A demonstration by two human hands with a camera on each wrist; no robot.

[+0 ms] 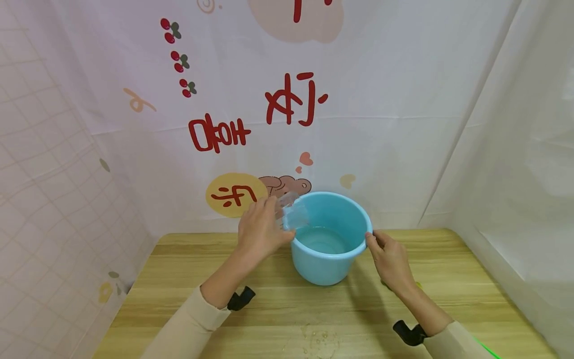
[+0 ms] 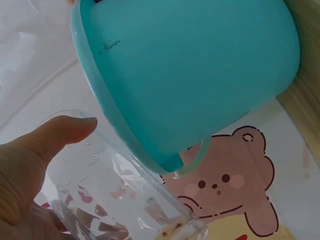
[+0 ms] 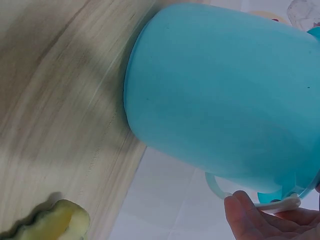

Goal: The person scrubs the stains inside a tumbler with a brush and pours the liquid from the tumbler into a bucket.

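A light-blue plastic bucket (image 1: 320, 270) stands on the table, with shallow clear water (image 1: 324, 240) at its bottom. My left hand (image 1: 262, 228) holds a clear faceted cup (image 1: 295, 213), tilted over the bucket's left rim. In the left wrist view, the thumb (image 2: 67, 131) lies along the cup's mouth and the cup's side is close to the bucket rim. On the opposite side, my right hand (image 1: 391, 258) grips the bucket's rim. The right wrist view shows its fingers (image 3: 250, 220) by the bucket's handle (image 3: 216, 187); part of this hand is out of frame.
A yellow-green object (image 3: 60, 222) with a wavy edge lies on the wooden table (image 1: 202, 279), mostly hidden behind the right wrist in the head view. Water drops (image 1: 320, 339) dot the table's front. A printed white cloth (image 1: 381, 149) hangs behind.
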